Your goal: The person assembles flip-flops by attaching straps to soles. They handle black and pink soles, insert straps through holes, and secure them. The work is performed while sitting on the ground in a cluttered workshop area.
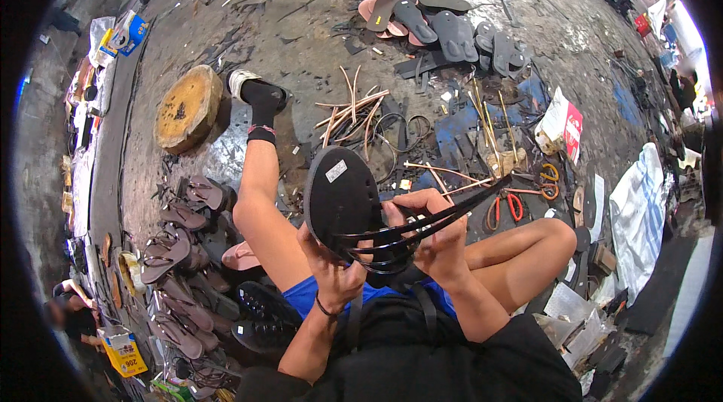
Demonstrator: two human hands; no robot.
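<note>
Black rubber sandal sole [340,195] is held up over the person's lap, just above the blue shorts [316,293], underside facing the camera with a small white sticker near its top. Left hand [334,270] is closed around the sole's lower edge, fingers curled tight. Right hand [431,232] sits at the sole's right edge, fingers pinched closed on a bundle of black straps [422,225]; the straps run from the sole's lower end out to the right past that hand.

Relative to the sole:
- Wooden block [188,108], round, well up-left on the floor.
- Foot in a black sock [263,100] just above, between block and sole.
- Row of finished brown sandals [177,251] to the left.
- Loose tan strips [350,112] above.
- Pile of dark soles [444,29] far above-right.
- Red-handled scissors [506,206] right, beyond the strap ends; orange-handled scissors [548,180] further right.
- White sack [636,210] far right.
</note>
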